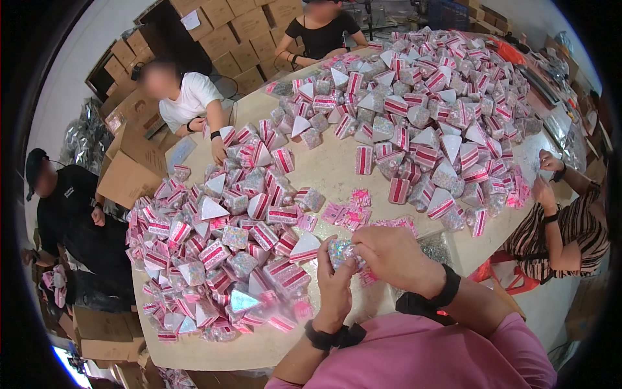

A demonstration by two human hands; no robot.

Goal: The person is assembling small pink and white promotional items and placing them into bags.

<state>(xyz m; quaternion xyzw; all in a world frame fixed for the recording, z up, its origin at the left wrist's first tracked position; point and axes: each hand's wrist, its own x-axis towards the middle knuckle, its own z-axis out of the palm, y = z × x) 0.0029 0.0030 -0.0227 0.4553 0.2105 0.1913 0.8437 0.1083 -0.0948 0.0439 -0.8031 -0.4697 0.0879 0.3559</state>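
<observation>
In front of my chest, both hands close on a small iridescent, glittery piece [341,251], apparently one of the cake-slice-shaped items around it. My left hand [335,285] wraps it from the left, thumb in front. My right hand [400,258] pinches at its right side, and its back hides part of the piece. Pink printed cards [350,217] lie on the table just beyond my hands. To the left, close by, is a heap of wedge-shaped pieces [262,236] with pink stripes and white or glittery faces, many in clear wrap.
A larger heap of similar wedges [440,123] covers the far right of the pale table [324,168]. A clear tray or bag [440,249] lies right of my hands. Co-workers sit or stand around the table. Cardboard boxes [133,165] stand at the left and back.
</observation>
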